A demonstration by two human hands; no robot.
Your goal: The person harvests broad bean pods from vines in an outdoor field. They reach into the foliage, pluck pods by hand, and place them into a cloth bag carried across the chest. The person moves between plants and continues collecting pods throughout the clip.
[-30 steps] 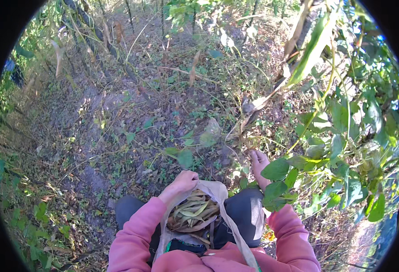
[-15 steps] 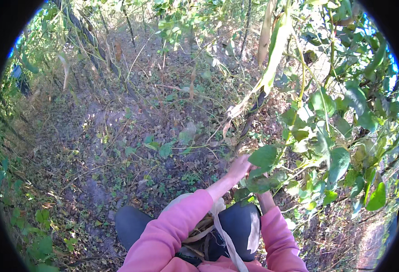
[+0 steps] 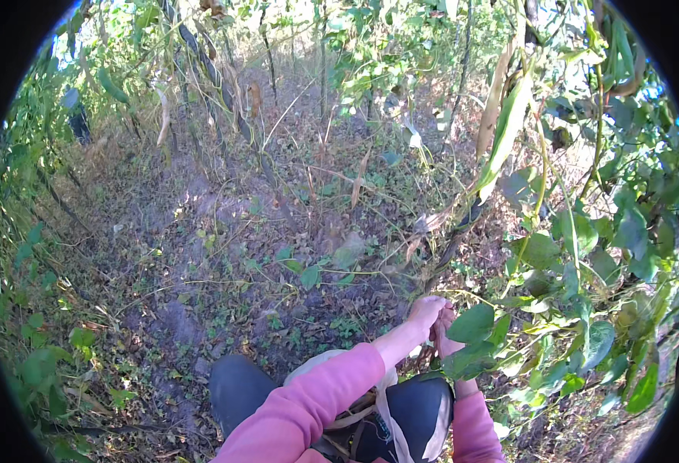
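Far to the left of the fingers, green leaves [image 3: 42,366] stand along the edge of the view. Nearer, but well beyond the fingers, one pale dry pod [image 3: 162,119] is hanging, and beside it a dark slanting stem [image 3: 208,65] rises. The ground [image 3: 177,324] between carries fallen leaves and small plants.

Behind the fingers, toward the body, is the left knee [image 3: 239,390] in dark trousers. Next comes a pale cloth bag [image 3: 314,363] in the lap; the pink left sleeve [image 3: 316,401] crosses over it and covers most of its opening.

The left hand [image 3: 424,315] has its fingers bent, close against the right hand [image 3: 445,339]. Their tips are hidden, so I cannot tell what either hand grips. A twisted stem [image 3: 453,251] is just beyond the fingers. Broad leaves [image 3: 470,324] stand in the way, partly covering the right hand.

Above, well apart from the fingers, hang a brown pod [image 3: 494,104] and a long green pod [image 3: 507,135]. To the right of the fingers, dense foliage [image 3: 598,339] fills the side.
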